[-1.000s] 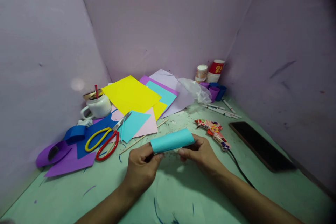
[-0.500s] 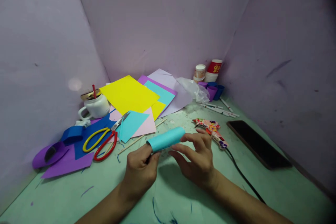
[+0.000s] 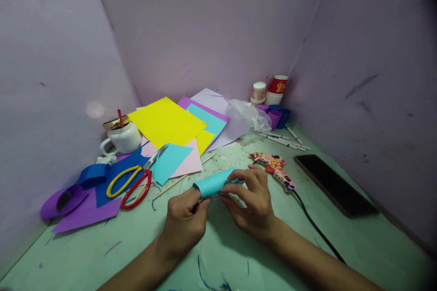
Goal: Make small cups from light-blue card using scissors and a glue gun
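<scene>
A light-blue paper tube (image 3: 213, 183) is held above the table between both hands. My left hand (image 3: 186, 216) grips its left end, fingers inside the roll and thumb below the edge. At the right end my right hand (image 3: 252, 198) pinches the paper, fingertips on top and thumb underneath. Part of the tube's right end is hidden behind those fingers. Just beyond the right hand lies a floral-patterned hot glue gun (image 3: 276, 168) with a black cord. Scissors (image 3: 136, 182) with one yellow and one red handle rest on paper to the left.
Coloured paper sheets (image 3: 167, 122) spread across the back. A white mug (image 3: 124, 138) stands at the left, near purple paper pieces (image 3: 87, 213). Wooden sticks (image 3: 170, 187) lie mid-table. A phone (image 3: 334, 184), markers (image 3: 283, 141) and paper cups (image 3: 278, 88) are on the right.
My right hand has moved slightly left, and its fingers now press onto the tube's right end. My left hand keeps its grip, shifted a little.
</scene>
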Action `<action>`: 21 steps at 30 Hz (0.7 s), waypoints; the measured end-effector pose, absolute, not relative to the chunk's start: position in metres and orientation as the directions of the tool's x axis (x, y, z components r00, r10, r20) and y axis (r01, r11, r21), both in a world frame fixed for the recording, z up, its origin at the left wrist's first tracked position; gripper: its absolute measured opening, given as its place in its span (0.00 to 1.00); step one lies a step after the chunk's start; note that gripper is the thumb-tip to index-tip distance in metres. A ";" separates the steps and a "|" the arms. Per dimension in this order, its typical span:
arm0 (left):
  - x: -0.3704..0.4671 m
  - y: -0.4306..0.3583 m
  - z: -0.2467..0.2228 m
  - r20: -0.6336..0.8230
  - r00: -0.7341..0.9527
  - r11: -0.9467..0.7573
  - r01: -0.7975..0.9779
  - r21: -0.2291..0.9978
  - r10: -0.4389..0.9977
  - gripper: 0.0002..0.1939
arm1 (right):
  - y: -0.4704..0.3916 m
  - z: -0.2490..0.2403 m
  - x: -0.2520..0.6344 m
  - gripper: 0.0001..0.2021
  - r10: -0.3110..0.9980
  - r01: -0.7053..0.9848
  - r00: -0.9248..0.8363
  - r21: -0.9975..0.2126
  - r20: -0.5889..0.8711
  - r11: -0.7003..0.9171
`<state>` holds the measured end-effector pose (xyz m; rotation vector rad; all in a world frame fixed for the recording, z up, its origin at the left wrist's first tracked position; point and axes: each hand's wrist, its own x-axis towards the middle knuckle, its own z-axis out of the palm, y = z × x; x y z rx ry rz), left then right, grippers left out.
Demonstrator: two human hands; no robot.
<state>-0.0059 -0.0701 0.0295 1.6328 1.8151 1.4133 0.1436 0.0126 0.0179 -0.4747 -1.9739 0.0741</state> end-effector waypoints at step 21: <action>-0.045 -0.066 0.048 0.190 -0.632 0.114 0.408 0.906 0.751 0.15 | 0.038 0.020 0.154 0.09 0.878 0.008 -0.402 -0.958 0.260 0.288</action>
